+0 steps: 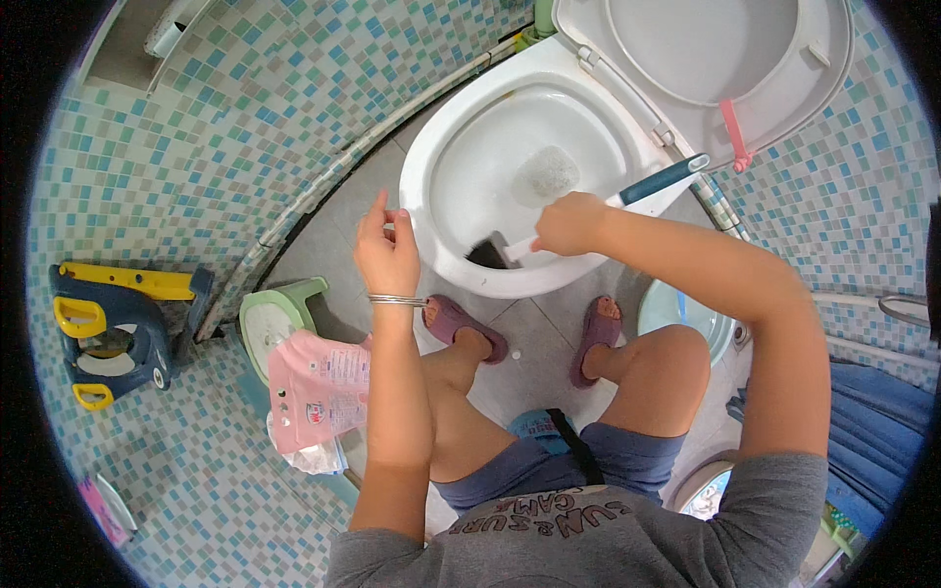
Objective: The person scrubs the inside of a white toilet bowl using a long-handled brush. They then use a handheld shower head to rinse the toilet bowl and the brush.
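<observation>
My right hand (572, 224) is closed around the white shaft of a toilet brush (662, 181), whose blue grip end points up to the right. The dark bristle head (489, 253) rests against the inner front wall of a white toilet bowl (422, 198). Foamy water lies at the bottom of the bowl. My left hand (388, 246) is raised beside the left rim, fingers apart and holding nothing, with metal bangles on the wrist. The toilet's seat and lid (816, 73) are up, with a pink strap (733, 132) attached to the seat.
A green-and-white stool (268, 323) stands at the left, near a pink printed pouch (312, 389). A blue and yellow child's toilet seat (151, 345) is by the tiled wall. A pale blue basin (654, 312) sits beyond my right knee; a blue folded item (875, 419) is at the right.
</observation>
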Demonstrator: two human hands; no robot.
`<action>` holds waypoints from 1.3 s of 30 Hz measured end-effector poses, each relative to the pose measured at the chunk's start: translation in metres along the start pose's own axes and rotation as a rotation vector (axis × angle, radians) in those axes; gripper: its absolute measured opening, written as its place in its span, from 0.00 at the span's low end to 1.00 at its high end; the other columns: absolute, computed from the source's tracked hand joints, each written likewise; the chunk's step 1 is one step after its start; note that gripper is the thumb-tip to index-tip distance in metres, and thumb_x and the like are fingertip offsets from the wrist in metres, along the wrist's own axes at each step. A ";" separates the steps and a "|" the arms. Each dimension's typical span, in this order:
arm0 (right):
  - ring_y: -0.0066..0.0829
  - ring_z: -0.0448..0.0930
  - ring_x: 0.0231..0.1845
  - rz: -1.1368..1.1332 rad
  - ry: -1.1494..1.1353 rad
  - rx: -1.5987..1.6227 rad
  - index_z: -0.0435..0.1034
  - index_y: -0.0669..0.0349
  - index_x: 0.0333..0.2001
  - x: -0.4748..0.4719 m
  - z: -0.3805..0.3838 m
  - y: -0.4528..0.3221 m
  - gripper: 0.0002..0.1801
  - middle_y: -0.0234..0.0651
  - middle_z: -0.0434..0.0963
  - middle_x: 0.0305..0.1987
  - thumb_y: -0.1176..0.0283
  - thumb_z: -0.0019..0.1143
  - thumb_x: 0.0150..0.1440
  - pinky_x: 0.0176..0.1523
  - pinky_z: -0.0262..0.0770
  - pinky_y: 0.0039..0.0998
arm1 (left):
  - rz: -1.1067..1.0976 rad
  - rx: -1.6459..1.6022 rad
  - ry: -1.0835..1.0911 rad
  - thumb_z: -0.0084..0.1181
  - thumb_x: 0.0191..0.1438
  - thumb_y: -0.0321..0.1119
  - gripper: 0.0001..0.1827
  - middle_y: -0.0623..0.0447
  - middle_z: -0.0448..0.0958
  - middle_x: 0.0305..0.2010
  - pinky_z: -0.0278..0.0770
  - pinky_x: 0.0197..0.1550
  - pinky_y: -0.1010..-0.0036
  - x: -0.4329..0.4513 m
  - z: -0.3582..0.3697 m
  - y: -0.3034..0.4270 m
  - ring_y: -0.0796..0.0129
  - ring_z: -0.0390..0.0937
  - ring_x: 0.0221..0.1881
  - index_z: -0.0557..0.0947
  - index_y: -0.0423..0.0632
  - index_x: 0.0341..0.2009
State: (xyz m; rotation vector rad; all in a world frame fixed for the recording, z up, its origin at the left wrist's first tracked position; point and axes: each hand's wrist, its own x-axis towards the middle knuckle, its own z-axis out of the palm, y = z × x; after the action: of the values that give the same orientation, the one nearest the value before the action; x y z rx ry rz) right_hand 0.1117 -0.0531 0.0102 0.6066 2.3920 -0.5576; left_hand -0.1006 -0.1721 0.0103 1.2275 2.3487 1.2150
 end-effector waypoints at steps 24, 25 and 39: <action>0.38 0.77 0.38 -0.224 0.012 -0.375 0.76 0.54 0.30 0.034 -0.063 -0.009 0.19 0.34 0.78 0.33 0.51 0.50 0.49 0.39 0.73 0.37 | 0.097 -0.289 -0.229 0.54 0.49 0.35 0.24 0.50 0.74 0.35 0.70 0.35 0.74 0.043 0.031 0.023 0.69 0.71 0.32 0.70 0.42 0.51; 0.38 0.77 0.38 -0.246 0.068 -0.406 0.77 0.54 0.30 0.031 -0.064 -0.014 0.18 0.33 0.78 0.32 0.52 0.51 0.48 0.39 0.73 0.36 | 0.178 -0.364 -0.320 0.55 0.49 0.38 0.25 0.50 0.74 0.37 0.70 0.36 0.75 0.050 0.043 0.041 0.69 0.71 0.33 0.69 0.42 0.52; 0.42 0.76 0.35 0.108 0.806 0.474 0.69 0.62 0.29 0.000 -0.019 -0.012 0.19 0.43 0.73 0.36 0.56 0.56 0.47 0.37 0.72 0.38 | -0.303 -0.815 -0.641 0.54 0.52 0.41 0.15 0.61 0.58 0.15 0.55 0.14 0.79 0.138 0.080 0.093 0.78 0.55 0.13 0.64 0.50 0.26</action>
State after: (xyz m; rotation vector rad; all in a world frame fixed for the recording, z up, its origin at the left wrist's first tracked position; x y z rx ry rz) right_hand 0.0971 -0.0531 0.0271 1.3696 2.9380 -0.9851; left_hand -0.0913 0.0072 0.0534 0.7669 1.2986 1.2284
